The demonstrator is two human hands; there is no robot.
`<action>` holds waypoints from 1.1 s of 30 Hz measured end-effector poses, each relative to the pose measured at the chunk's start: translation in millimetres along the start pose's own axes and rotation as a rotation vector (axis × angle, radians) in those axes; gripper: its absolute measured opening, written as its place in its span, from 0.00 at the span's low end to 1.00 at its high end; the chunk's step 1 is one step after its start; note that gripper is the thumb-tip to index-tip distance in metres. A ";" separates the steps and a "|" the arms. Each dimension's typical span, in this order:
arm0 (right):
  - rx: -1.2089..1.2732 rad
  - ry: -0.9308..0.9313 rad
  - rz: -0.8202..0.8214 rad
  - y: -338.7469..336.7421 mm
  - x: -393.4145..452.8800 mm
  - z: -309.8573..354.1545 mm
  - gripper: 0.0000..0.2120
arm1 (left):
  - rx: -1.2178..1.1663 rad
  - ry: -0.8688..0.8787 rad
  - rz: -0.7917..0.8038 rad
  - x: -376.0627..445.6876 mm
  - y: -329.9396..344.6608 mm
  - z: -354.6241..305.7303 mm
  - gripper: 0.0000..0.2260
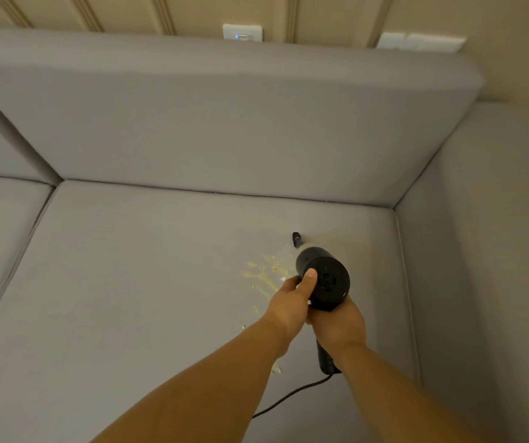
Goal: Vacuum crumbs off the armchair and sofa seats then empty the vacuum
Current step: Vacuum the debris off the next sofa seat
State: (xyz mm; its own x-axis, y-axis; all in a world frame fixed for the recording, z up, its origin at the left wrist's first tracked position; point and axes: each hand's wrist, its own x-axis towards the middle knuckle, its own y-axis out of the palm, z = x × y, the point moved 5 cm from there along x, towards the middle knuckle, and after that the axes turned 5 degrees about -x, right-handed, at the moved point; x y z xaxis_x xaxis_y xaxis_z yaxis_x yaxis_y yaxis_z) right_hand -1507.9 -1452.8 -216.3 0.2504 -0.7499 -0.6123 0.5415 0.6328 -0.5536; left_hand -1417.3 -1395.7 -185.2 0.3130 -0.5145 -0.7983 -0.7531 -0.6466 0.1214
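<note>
Handheld vacuum [322, 279] over crumbs [264, 274] near sofa seat [129, 282] right edge: rigid, probably light, so my right hand [340, 324] grips its handle, left hand [295, 298] clasping the body to steady.

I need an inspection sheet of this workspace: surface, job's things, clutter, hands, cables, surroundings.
Surface: grey sofa seat, with yellow crumbs left of the nozzle.
Job's things: black handheld vacuum, nozzle pointing toward the backrest.
Clutter: nothing seen.
Hands: left hand holds the vacuum body, thumb on top; right hand holds the handle in a closed grip.
Cables: black cord runs from the handle over the seat.
Surroundings: backrest, armrest, two wall plates.
</note>
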 end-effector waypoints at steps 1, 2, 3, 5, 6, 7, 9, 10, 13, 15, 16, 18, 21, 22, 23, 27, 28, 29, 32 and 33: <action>0.001 -0.002 0.014 -0.9 -3.2 -2.7 0.17 | 0.003 -0.002 -0.003 -3.2 0.9 2.5 0.25; 0.002 -0.005 0.029 -1.3 -6.3 -5.5 0.17 | 0.004 -0.003 -0.009 -6.6 1.0 4.8 0.25; -0.001 -0.006 0.044 -1.5 -9.6 -7.9 0.17 | 0.003 -0.005 -0.015 -9.9 0.7 7.6 0.25; -0.015 -0.009 0.072 -2.7 -16.2 -12.9 0.18 | 0.007 -0.013 -0.032 -17.3 0.5 13.7 0.26; -0.017 -0.014 0.084 -3.5 -19.5 -15.0 0.18 | 0.012 -0.014 -0.039 -21.8 0.5 16.8 0.26; -0.020 -0.017 0.097 -2.8 -21.3 -16.8 0.18 | 0.014 -0.017 -0.045 -24.0 0.2 20.0 0.26; -0.030 -0.026 0.125 -2.8 -28.1 -19.7 0.18 | 0.013 -0.023 -0.061 -32.1 -0.9 25.8 0.26; -0.035 -0.031 0.139 -2.1 -30.9 -20.5 0.18 | 0.012 -0.026 -0.071 -34.9 -2.5 28.1 0.26; -0.040 -0.039 0.177 1.6 -37.5 -21.9 0.17 | 0.009 -0.028 -0.097 -41.0 -8.3 34.4 0.27; -0.050 -0.049 0.199 4.6 -41.0 -21.3 0.16 | -0.010 -0.022 -0.117 -44.8 -12.7 38.2 0.27; -0.056 -0.051 0.205 5.2 -41.0 -21.2 0.16 | -0.025 -0.017 -0.127 -45.3 -13.7 39.7 0.27; -0.057 -0.052 0.208 8.0 -42.3 -21.7 0.14 | -0.055 -0.005 -0.141 -46.3 -16.2 42.8 0.27; -0.010 -0.053 0.162 9.9 -40.4 -21.3 0.15 | -0.067 0.016 -0.128 -42.9 -15.6 43.0 0.28; 0.009 -0.051 0.145 11.4 -38.5 -19.9 0.15 | -0.066 0.022 -0.124 -40.9 -16.3 42.3 0.29; 0.024 -0.053 0.134 12.9 -35.6 -17.2 0.15 | -0.064 0.030 -0.123 -37.9 -17.1 40.0 0.29; 0.001 -0.070 0.148 24.7 -26.5 -7.7 0.17 | -0.075 0.037 -0.127 -27.2 -28.1 35.2 0.28; -0.001 -0.069 0.154 27.7 -26.0 -7.5 0.17 | -0.080 0.039 -0.127 -26.3 -31.2 35.9 0.28; -0.007 -0.069 0.159 30.3 -26.6 -8.3 0.17 | -0.080 0.040 -0.128 -26.6 -33.9 37.5 0.28; -0.050 -0.074 0.189 38.9 -35.4 -11.7 0.17 | -0.090 0.042 -0.152 -33.9 -43.3 49.3 0.28; -0.062 -0.074 0.204 41.3 -39.4 -12.8 0.17 | -0.105 0.039 -0.160 -37.2 -46.3 53.1 0.28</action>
State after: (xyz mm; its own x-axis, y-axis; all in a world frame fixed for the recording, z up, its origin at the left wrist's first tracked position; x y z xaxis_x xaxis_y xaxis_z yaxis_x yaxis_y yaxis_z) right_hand -1505.6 -1394.7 -222.3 0.4088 -0.6160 -0.6733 0.4238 0.7816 -0.4578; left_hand -1424.8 -1316.7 -192.5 0.4475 -0.4207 -0.7891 -0.6282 -0.7759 0.0574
